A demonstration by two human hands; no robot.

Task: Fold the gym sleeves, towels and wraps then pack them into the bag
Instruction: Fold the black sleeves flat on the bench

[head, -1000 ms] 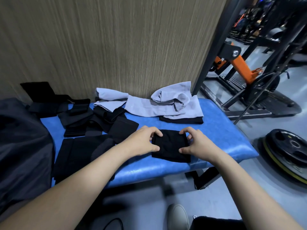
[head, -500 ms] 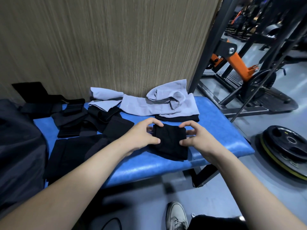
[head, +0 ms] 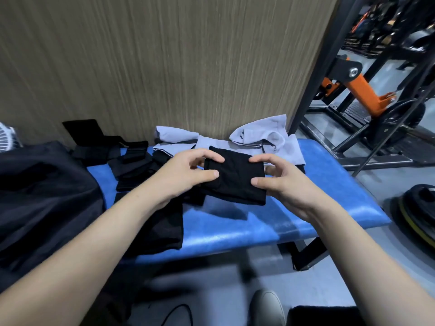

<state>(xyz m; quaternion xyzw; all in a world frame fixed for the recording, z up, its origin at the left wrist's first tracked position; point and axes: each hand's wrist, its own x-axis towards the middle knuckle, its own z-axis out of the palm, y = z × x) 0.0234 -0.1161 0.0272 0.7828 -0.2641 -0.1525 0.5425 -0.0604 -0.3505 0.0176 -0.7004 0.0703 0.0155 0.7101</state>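
1. Left hand [head: 186,175] is pinching the left edge of the folded black sleeve [head: 235,178], thumb on top, fingers curled behind. Right hand [head: 284,184] is pinching the right edge the same way. Both grips are grasping the sleeve.
2. The sleeve is hanging just above the blue bench [head: 247,229], over its middle and toward the far edge, apart from the padding; its shadow is falling on the bench below.
3. Grey towels [head: 259,140] are lying bunched along the far edge against the wall. Black wraps [head: 131,165] are lying loose toward the left end. Another black piece [head: 164,229] is draping near the front edge, under the left forearm.
4. The black bag [head: 42,201] is sitting at the left end of the bench; its opening is not showing clearly.
5. Judgement: the fold on this sleeve looks finished and the step in hand is carrying it to the bag.
6. Doing it well: keeping both pinches on opposite edges so the layers are not sliding apart; holding the bundle level; travelling left over the wraps without snagging them; lowering it flat into the bag before letting go.
7. Risk, as a guess: thin stretchy fabric may be springing open once one pinch eases.
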